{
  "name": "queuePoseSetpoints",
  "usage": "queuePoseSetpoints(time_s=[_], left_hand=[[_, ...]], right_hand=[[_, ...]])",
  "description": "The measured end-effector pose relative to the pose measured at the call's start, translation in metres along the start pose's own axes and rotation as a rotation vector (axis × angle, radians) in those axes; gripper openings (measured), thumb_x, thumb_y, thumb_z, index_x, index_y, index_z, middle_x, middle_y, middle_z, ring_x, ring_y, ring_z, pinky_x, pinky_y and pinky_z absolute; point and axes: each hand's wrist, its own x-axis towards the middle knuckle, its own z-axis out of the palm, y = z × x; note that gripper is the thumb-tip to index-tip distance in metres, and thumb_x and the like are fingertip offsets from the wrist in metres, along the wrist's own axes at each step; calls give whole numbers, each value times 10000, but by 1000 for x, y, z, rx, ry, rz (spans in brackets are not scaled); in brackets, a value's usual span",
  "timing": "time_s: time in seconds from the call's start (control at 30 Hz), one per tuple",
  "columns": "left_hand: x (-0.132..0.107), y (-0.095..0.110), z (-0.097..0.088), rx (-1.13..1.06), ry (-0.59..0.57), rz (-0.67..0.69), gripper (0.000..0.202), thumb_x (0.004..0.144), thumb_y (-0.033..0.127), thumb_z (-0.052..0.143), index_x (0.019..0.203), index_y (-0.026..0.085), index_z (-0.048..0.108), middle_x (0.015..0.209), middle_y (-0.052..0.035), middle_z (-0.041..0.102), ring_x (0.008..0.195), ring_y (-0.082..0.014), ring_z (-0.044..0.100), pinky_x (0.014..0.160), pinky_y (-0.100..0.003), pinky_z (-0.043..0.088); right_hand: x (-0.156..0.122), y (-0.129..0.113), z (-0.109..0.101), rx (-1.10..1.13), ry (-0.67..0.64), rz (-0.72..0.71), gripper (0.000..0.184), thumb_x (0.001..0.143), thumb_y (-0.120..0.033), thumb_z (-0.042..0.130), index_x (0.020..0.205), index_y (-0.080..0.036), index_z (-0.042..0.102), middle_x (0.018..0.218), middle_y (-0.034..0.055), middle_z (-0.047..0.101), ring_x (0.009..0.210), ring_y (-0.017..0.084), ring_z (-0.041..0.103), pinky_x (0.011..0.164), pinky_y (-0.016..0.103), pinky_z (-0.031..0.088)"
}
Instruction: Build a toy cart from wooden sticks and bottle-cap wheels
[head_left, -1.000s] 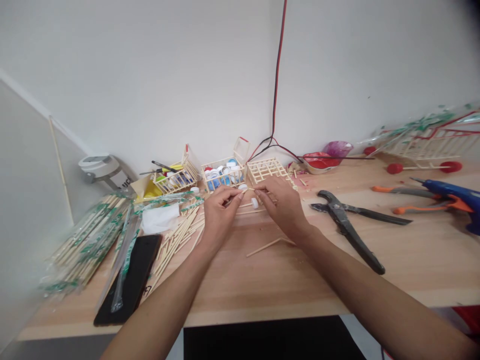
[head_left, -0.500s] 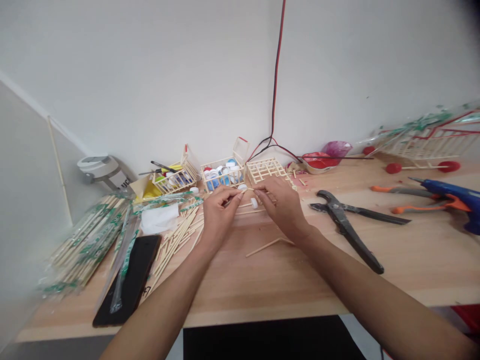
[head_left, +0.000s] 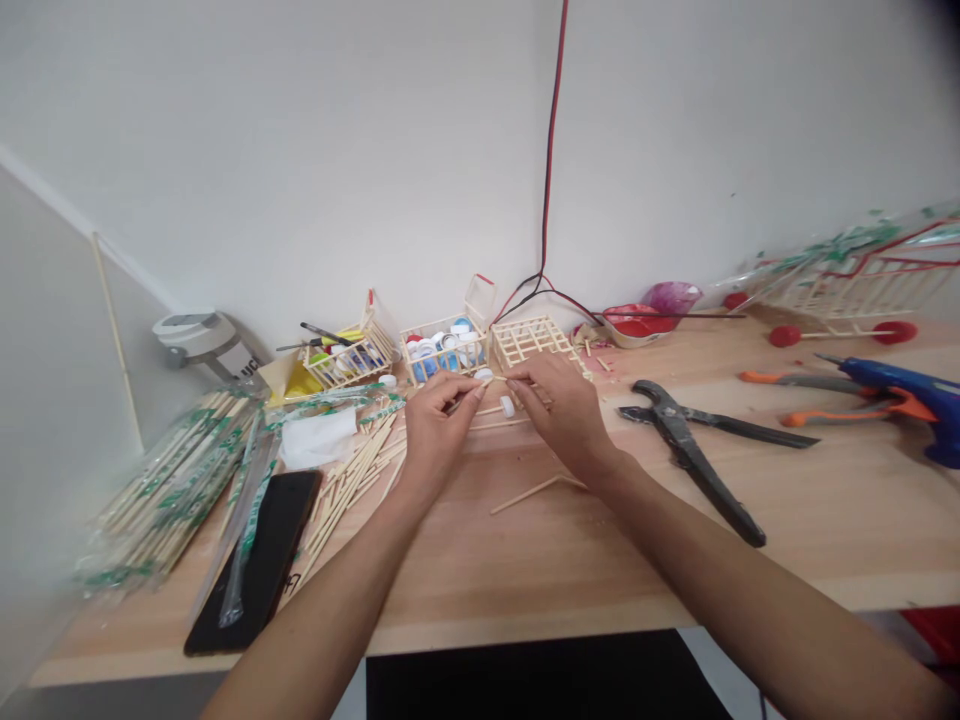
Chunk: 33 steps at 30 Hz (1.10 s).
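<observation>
Fingers of the left hand (head_left: 442, 425) and the right hand (head_left: 561, 412) are clenched in a fine pinch, the two hands facing each other just above the table (head_left: 600, 560) and grasping a thin wooden stick (head_left: 491, 381) between them, with a small white bottle cap (head_left: 484, 374) at its end. The step in hand appears to be close two-handed work on this stick and cap, and it calls for a steady pinch, since the piece is slight and the fingers hide how the two meet. Just past the right hand's fingertips, a second white cap (head_left: 508, 406) lies among short sticks, and a loose bent pair of sticks (head_left: 538, 493) rests nearer the person, below the right hand. Ahead of the right hand stands a lattice frame of glued sticks (head_left: 536, 342), and ahead of the left, a stick crate of bottle caps (head_left: 442, 352). Left of the left hand lie a pile of loose sticks (head_left: 349, 483), a white tissue (head_left: 319, 437) and a black phone (head_left: 262, 550). Right of the right hand lie black-handled cutters (head_left: 694, 455) and, farther out, a blue hot glue gun (head_left: 900, 395)
</observation>
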Motion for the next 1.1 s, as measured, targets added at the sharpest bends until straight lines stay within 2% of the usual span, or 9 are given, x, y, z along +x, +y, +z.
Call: queuePoseSetpoints(time_s=[1.1], left_hand=[[1,2,0,-4,-4,-12,104,825,211,647,775,196,737,790,-38,698,750,-155,612,659,-277,471]], right_hand=[[-1,-1,0,-9,3,7,135,922,-242,506,842,-214,612,810,47,625,814,216,544,742,340,398]])
